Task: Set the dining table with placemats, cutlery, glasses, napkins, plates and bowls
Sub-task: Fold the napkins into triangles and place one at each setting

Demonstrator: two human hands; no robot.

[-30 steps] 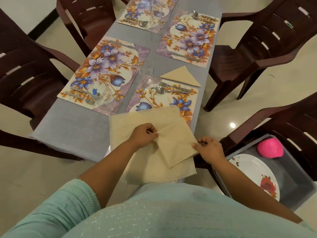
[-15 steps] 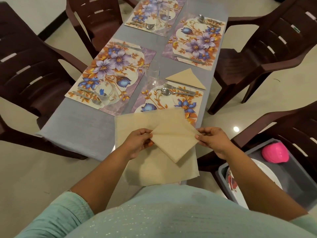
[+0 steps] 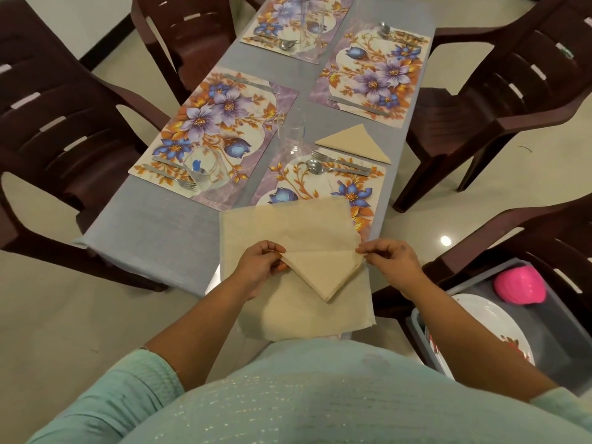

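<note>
A beige napkin (image 3: 322, 270) folded into a triangle hangs between my hands, point down, over the near table end. My left hand (image 3: 259, 267) pinches its left corner and my right hand (image 3: 389, 261) pinches its right corner. Under it lies a stack of flat beige napkins (image 3: 288, 229). Another folded napkin (image 3: 355, 143) lies beside the near right floral placemat (image 3: 320, 184), which carries a fork and spoon (image 3: 333, 166). Three more floral placemats with cutlery lie farther along the table, the near left one (image 3: 208, 129) among them. A clear glass (image 3: 292, 131) stands between the near mats.
A grey tub (image 3: 551, 331) on the chair at right holds a white floral plate (image 3: 493, 325) and a pink bowl (image 3: 519, 288). Dark brown plastic chairs (image 3: 57, 116) stand round the grey-clothed table (image 3: 153, 232). A second glass (image 3: 205, 169) lies on the near left mat.
The loose napkin has been folded over into a triangle and pulled taut between both hands. The view has shifted slightly down the table.
</note>
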